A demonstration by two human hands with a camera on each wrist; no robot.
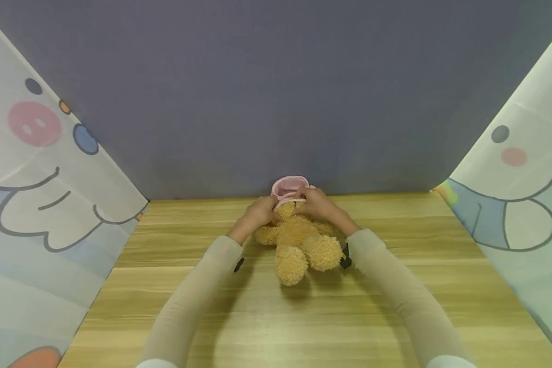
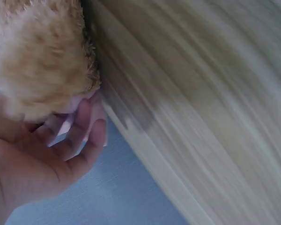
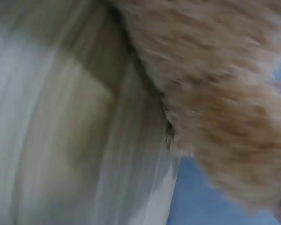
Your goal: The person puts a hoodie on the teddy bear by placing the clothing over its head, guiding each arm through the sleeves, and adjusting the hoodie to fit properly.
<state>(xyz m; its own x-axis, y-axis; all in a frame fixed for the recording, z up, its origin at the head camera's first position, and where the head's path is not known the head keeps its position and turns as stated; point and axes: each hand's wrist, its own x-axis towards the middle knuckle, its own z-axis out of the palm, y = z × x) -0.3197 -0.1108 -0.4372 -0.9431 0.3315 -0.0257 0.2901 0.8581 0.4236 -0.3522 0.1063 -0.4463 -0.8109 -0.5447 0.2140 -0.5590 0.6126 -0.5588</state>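
A fuzzy tan teddy bear (image 1: 294,232) lies at the far edge of the table, legs toward me. A pink hat (image 1: 289,185) is at its head, its hollow side partly showing. My left hand (image 1: 260,212) grips the hat's left edge beside the bear's head. On the other side, my right hand (image 1: 319,203) pinches the hat's edge. In the left wrist view, curled fingers of the left hand (image 2: 42,164) reach under pink fabric by the tan fur (image 2: 42,61). Fur (image 3: 215,93) fills much of the right wrist view, hiding nearly all of that hand.
The wood-grain table (image 1: 276,322) ends against a dark grey upright panel (image 1: 276,102). Printed cartoon curtains flank it, one on the left (image 1: 50,168) and one on the right (image 1: 529,204). Small black objects show near the left cuff (image 1: 221,250) and right cuff (image 1: 365,245).
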